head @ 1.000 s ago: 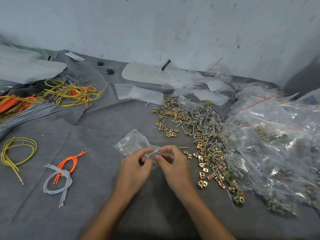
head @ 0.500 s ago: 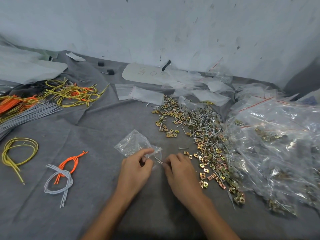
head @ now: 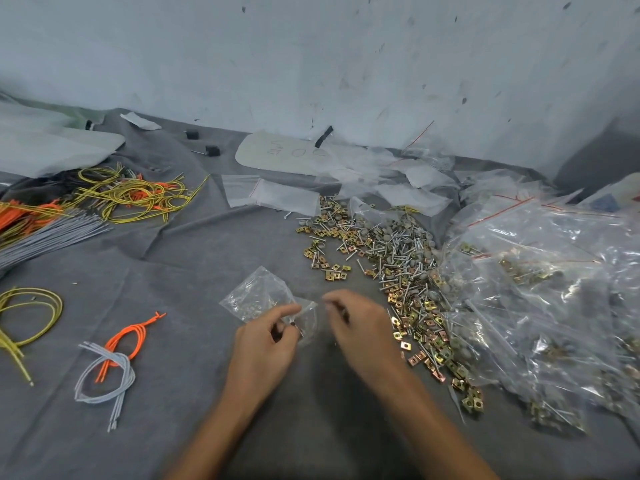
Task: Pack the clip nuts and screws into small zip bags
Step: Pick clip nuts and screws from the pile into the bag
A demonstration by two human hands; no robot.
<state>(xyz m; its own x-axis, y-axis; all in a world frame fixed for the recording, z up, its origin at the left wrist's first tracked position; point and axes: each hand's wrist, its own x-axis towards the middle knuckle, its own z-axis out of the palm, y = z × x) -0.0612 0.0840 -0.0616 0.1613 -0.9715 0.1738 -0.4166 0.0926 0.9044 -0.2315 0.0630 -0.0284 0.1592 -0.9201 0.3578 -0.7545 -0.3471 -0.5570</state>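
Head: cables (head: 138, 197) left, filled bags (head: 540, 289) right

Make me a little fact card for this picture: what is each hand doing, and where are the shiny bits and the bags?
Left hand: pinches the small zip bag near its mouth
Right hand: blurred, just right of the bag's mouth; grip unclear
Small zip bag: lies on the grey cloth, small parts inside
Loose clip nuts and screws: piled right of the hands
Filled bags: heaped far right
Empty zip bags: behind the pile
Orange and grey cords: left of the hands
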